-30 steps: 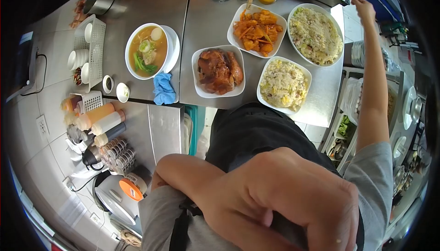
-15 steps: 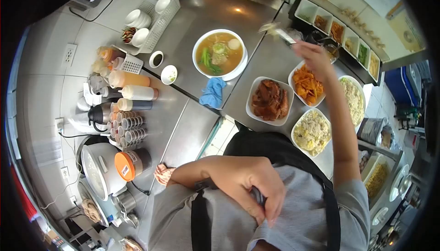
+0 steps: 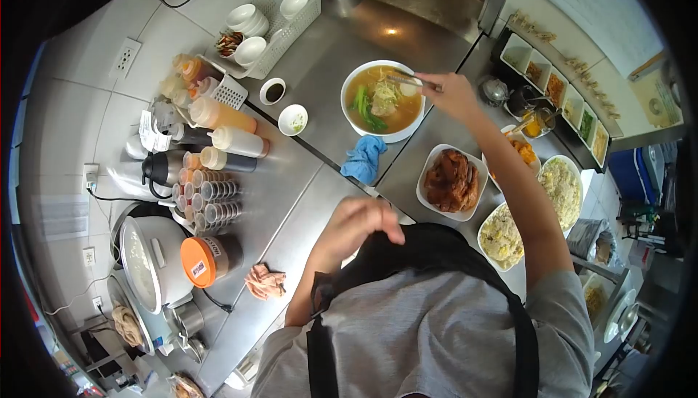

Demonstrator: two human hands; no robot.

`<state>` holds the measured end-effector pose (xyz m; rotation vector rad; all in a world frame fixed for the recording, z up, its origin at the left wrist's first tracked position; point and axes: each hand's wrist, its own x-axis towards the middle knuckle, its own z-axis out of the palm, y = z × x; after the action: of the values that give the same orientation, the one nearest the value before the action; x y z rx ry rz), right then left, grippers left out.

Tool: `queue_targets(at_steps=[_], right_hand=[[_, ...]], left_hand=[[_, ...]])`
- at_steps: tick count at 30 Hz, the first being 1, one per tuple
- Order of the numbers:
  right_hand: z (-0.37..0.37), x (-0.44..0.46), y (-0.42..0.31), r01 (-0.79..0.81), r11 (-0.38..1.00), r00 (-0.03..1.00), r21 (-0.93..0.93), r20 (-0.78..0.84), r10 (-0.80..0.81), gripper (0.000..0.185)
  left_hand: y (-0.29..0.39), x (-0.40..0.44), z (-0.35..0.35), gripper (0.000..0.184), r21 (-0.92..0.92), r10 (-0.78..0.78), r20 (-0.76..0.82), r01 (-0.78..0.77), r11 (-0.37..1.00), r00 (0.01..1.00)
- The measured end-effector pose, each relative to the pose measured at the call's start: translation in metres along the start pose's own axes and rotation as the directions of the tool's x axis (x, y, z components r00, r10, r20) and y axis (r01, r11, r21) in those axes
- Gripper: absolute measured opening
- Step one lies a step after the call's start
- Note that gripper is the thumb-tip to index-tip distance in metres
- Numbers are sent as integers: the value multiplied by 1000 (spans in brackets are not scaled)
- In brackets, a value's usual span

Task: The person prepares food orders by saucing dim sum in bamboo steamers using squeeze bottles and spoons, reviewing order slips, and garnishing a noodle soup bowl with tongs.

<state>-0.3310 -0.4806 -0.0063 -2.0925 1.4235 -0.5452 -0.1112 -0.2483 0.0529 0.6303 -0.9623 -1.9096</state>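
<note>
My right hand (image 3: 452, 96) grips metal tongs (image 3: 418, 80), whose tips reach over a white bowl of noodle soup (image 3: 367, 127). Pale shredded topping, green vegetables and an egg half or similar pale round piece show in the broth. My left hand (image 3: 354, 227) hovers in front of my apron, fingers loosely bent and nothing visible in them. Beyond it, a crumpled blue cloth (image 3: 364, 159) lies by the bowl. Below my right forearm sit a white dish of browned meat (image 3: 452, 182) and two dishes of fried rice (image 3: 502, 236).
Small cups of dark sauce (image 3: 273, 91) and chopped greens (image 3: 293, 119) stand left of the soup. Sauce bottles (image 3: 222, 116), lidded cups (image 3: 218, 191) and a rice cooker (image 3: 142, 263) line the left counter. A topping rack (image 3: 556, 93) stands at right.
My right hand has brought the tongs left and down to the soup, where shredded topping now lies. My left hand has moved off my shirt and forward. The view has shifted.
</note>
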Motion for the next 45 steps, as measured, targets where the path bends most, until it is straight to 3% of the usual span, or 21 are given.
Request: queue_targets(at_steps=[3,6,10,11,13,15,17,19,23,24,26,28,29,30,32,35,38,39,42,43,45], right_hand=[[3,-12,7,45,999,999,-27,11,-45,41],[-21,-42,21,9,998,994,56,-105,-3,43],[-89,-96,73,-134,988,917,76,-368,153,44],[-114,-111,92,-188,973,890,131,-396,225,44],[-164,-140,142,-381,922,752,64,-558,350,41],[-215,-178,179,-620,781,609,-76,-674,418,41],[-241,-213,230,-695,714,533,-89,-730,428,39],[-255,-229,266,-783,601,512,-160,-715,476,38],[-260,-232,342,-839,428,528,-337,-695,488,35],[-265,-226,382,-829,399,550,-391,-698,459,34],[-255,-236,418,-688,513,697,-514,-665,268,41],[-251,-239,485,-479,521,871,-707,-459,177,51],[-251,-242,531,-356,559,899,-749,-437,-13,51],[-259,-227,514,-569,526,822,-632,-448,351,57],[-267,-211,531,-607,525,793,-597,-410,451,57],[-270,-209,445,-772,505,630,-386,-356,690,44],[-260,-204,389,-764,496,644,-413,-547,536,36],[-256,-205,377,-692,584,674,-425,-670,311,31],[-270,-183,344,-672,674,590,-306,-771,239,25],[-275,-173,316,-669,711,565,-218,-771,294,20],[-285,-151,314,-609,757,623,-239,-734,269,20]], left_hand=[[-51,32,-43,34,-215,-221,-342,152,965,913],[-106,65,-79,44,-176,-212,-549,136,975,809],[-134,89,-100,47,145,-63,-663,210,967,746],[-140,84,-111,41,333,20,-604,229,915,797],[-101,74,-88,29,867,275,-428,305,394,861],[-87,66,-84,22,964,548,-196,262,-44,813],[-85,65,-89,19,899,634,-202,398,-182,746],[-93,55,-119,24,885,431,-378,456,-90,819],[-63,54,-146,35,798,56,-588,590,-123,807],[-64,51,-151,36,811,106,-547,557,-182,831],[-63,45,-168,39,787,251,-476,536,-305,843],[-67,53,-153,40,756,413,-366,525,-390,834],[-64,59,-141,43,801,341,-429,526,-284,837],[-66,69,-137,45,813,249,-558,582,-29,792],[-70,82,-120,51,626,-27,-673,589,511,739],[-135,92,-132,59,141,-191,-694,390,910,694],[-166,103,-137,64,89,-22,-683,114,990,730],[-168,106,-136,65,93,14,-687,69,993,727],[-165,120,-121,69,89,73,-767,-6,996,638],[-163,124,-124,75,81,108,-743,-71,994,661],[-161,131,-123,73,133,126,-788,-34,991,602]])
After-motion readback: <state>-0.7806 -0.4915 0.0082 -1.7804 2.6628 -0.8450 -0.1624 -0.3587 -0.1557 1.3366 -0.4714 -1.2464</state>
